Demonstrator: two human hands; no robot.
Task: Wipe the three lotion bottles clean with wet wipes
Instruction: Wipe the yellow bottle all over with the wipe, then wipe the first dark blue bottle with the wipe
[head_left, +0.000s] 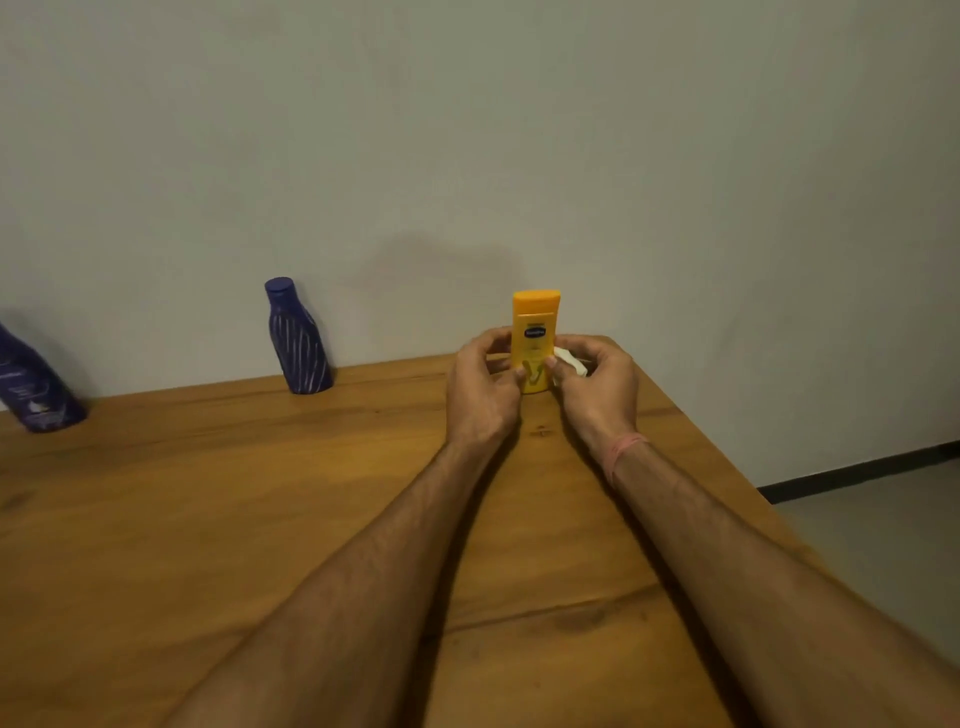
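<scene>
A yellow lotion bottle (535, 332) stands upright near the far edge of the wooden table (260, 493), cap up. My left hand (480, 384) grips its lower left side. My right hand (597, 382) holds a crumpled white wet wipe (569, 361) against the bottle's lower right side. A dark blue striped lotion bottle (298, 338) stands to the left by the wall. Another dark blue lotion bottle (34, 387) stands at the far left, partly cut off by the frame edge.
A plain wall (467, 156) rises directly behind the table's far edge. The table's right edge (727, 452) drops off to a grey floor (883, 530) with a dark skirting strip.
</scene>
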